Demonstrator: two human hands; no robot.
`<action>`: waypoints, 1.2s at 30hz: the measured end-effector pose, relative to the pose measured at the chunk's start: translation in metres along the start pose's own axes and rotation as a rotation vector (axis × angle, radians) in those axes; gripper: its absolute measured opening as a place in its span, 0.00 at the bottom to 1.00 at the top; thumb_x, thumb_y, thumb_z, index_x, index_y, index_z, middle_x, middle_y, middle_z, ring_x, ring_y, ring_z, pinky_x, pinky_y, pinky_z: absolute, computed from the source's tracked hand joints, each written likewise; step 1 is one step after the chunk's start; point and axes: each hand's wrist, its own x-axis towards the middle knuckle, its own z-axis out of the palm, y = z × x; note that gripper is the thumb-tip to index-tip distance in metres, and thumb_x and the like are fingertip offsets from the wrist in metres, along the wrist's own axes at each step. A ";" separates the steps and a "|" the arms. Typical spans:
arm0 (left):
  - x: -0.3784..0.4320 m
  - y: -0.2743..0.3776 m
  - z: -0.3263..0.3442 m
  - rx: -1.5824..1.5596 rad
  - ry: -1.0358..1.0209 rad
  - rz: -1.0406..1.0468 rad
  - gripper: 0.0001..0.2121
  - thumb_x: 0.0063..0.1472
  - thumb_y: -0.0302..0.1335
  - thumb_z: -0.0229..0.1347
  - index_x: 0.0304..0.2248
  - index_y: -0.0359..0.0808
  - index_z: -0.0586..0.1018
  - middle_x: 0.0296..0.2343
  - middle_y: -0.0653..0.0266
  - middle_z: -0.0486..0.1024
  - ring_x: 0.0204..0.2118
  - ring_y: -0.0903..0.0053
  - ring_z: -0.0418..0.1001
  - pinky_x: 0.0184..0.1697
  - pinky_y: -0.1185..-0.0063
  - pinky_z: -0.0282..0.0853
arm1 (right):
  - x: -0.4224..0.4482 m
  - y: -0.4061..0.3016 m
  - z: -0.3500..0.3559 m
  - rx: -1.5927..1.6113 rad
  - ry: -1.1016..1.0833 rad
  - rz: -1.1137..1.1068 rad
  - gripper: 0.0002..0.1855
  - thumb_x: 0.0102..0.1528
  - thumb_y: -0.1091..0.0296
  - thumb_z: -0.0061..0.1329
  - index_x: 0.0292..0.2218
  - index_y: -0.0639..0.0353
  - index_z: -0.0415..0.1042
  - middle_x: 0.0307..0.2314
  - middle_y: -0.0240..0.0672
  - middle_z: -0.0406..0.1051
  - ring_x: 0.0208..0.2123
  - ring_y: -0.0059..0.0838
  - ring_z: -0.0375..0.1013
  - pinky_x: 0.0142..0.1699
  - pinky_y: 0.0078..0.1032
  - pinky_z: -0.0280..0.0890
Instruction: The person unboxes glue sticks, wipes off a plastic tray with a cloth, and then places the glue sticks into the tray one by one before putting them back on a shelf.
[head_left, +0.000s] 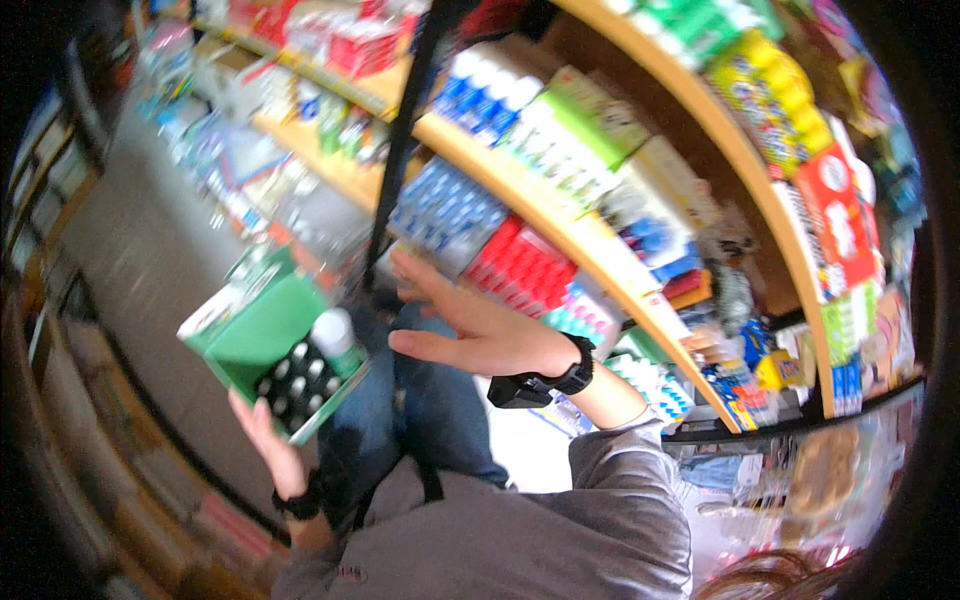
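Observation:
My left hand (270, 439) grips a green cardboard box (259, 322) by its lower side. The box stands open at the top. Inside it are several small black bottles (296, 382) with pale tops and a taller white-capped bottle (334, 334) with a green lower part. My right hand (472, 330) is raised to the right of the box, palm turned sideways, fingers spread and holding nothing. Just beyond its fingers are blue-and-white packs (448, 210) and red packs (521, 270) on the shelf. The fingertips are blurred, and whether they touch anything cannot be told.
Wooden shelves (517, 176) with goods curve along the right. A black upright post (401, 127) stands between shelf sections. White-capped blue bottles (480, 97), yellow packs (769, 97) and a red box (836, 202) fill the shelves. The floor aisle (165, 247) runs along the left, beside lower shelving (112, 420).

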 end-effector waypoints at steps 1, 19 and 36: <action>0.002 0.000 -0.009 -0.105 -0.026 -0.009 0.31 0.57 0.41 0.45 0.56 0.34 0.52 0.50 0.54 0.58 0.51 0.66 0.60 0.53 0.71 0.56 | 0.001 -0.016 -0.023 -0.382 0.181 -0.269 0.38 0.52 0.55 0.48 0.55 0.70 0.47 0.48 0.55 0.57 0.50 0.45 0.59 0.56 0.31 0.52; -0.008 0.018 0.005 -0.135 -0.139 0.048 0.31 0.56 0.41 0.46 0.54 0.31 0.53 0.49 0.56 0.58 0.51 0.70 0.57 0.54 0.75 0.50 | -0.022 -0.125 -0.292 -1.857 1.360 -0.112 0.26 0.51 0.43 0.45 0.37 0.58 0.70 0.38 0.38 0.69 0.55 0.44 0.53 0.52 0.69 0.33; -0.010 0.031 0.015 -0.048 -0.191 0.064 0.31 0.57 0.41 0.46 0.55 0.31 0.54 0.50 0.56 0.58 0.52 0.70 0.57 0.54 0.74 0.51 | -0.025 -0.135 -0.116 -0.176 0.323 -0.613 0.32 0.52 0.70 0.46 0.55 0.68 0.50 0.44 0.48 0.64 0.46 0.34 0.65 0.52 0.29 0.59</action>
